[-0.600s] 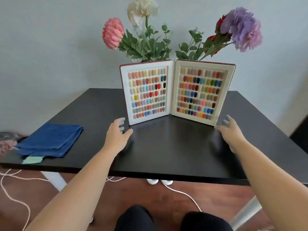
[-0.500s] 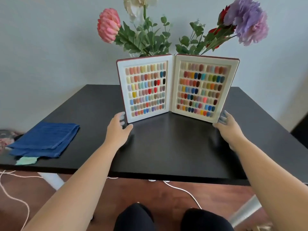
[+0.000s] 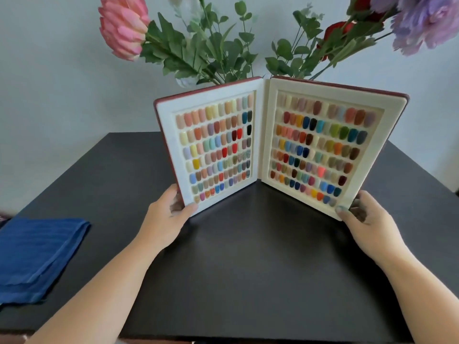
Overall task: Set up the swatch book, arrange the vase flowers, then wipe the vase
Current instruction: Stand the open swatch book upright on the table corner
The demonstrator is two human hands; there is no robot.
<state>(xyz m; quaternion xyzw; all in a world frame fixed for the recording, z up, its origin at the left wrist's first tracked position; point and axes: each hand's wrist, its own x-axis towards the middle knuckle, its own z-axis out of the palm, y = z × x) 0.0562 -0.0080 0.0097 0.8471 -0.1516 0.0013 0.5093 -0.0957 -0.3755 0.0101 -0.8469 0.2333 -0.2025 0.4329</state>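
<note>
The swatch book [image 3: 264, 135] stands upright and spread open on the black table [image 3: 248, 256], two white pages full of coloured nail tips facing me. My left hand [image 3: 169, 214] grips the lower outer corner of its left cover. My right hand [image 3: 367, 219] grips the lower outer corner of its right cover. Behind the book rise the flowers: a pink bloom [image 3: 123, 27], green leaves [image 3: 203, 53], a red flower [image 3: 340, 29] and a purple bloom [image 3: 424, 23]. Only a sliver of the clear vase [image 3: 185, 81] shows above the book.
A folded blue cloth [image 3: 37, 254] lies on the table's left side, partly over the edge. A pale wall stands close behind the table.
Both hands went from resting open on the table beside the book to gripping its lower corners. The view has closed in on the book.
</note>
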